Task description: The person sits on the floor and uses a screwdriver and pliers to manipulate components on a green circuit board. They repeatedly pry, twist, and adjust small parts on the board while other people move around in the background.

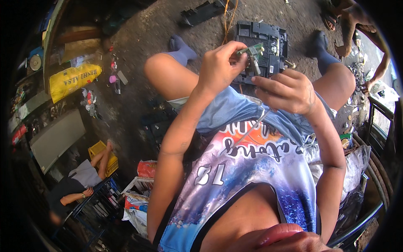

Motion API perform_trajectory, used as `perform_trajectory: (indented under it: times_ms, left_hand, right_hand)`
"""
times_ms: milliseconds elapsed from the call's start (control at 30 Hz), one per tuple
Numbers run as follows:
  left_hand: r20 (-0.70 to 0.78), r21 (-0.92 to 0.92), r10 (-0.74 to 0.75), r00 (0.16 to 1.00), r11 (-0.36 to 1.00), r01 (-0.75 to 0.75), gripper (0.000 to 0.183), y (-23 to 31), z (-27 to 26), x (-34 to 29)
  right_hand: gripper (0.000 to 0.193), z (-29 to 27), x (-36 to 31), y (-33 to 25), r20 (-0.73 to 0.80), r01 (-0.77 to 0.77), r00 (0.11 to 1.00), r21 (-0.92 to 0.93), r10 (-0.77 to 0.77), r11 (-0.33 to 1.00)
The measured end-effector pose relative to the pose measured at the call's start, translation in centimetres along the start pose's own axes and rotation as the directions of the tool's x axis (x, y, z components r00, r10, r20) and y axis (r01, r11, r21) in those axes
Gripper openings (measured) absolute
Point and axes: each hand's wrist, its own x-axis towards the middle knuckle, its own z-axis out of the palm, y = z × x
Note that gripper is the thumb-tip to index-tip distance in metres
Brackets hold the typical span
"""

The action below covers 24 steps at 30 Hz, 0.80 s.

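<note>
Above blk chassis [249, 32], grn PCB [253, 49] btwn pinched fingers of L hand [221, 65]; R hand [290, 90] curled round rod [252, 129]

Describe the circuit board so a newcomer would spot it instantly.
Between the blue socks lies a black plastic housing. Overlapping it in view, the left hand holds the small circuit board. Its green colour stands out against the black plastic behind.

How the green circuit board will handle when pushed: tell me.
The green circuit board looks flat, so it should be stiff rather than floppy. It is probably light for handling, as it looks small beside the left hand that holds it up.
</note>
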Motion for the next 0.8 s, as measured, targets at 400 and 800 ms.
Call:
perform_trajectory:
  times_ms: [400, 800]
  left_hand:
    - [-0.286, 0.001, 0.097, 0.953, 0.995, -0.101, 0.019, -0.1, -0.3, -1.4]
    - [-0.344, -0.307, -0.112, 0.932, 0.952, 0.001, 0.019, 0.2, -0.3, -2.0]
  right_hand:
    - [0.048, 3.8, 0.0, -6.8, -0.176, -0.647, 0.524, 0.555, 0.834, 0.523]
    - [0.022, 3.9, 2.8, -6.6, -0.212, -0.723, 0.48, 0.453, 0.851, 0.521]
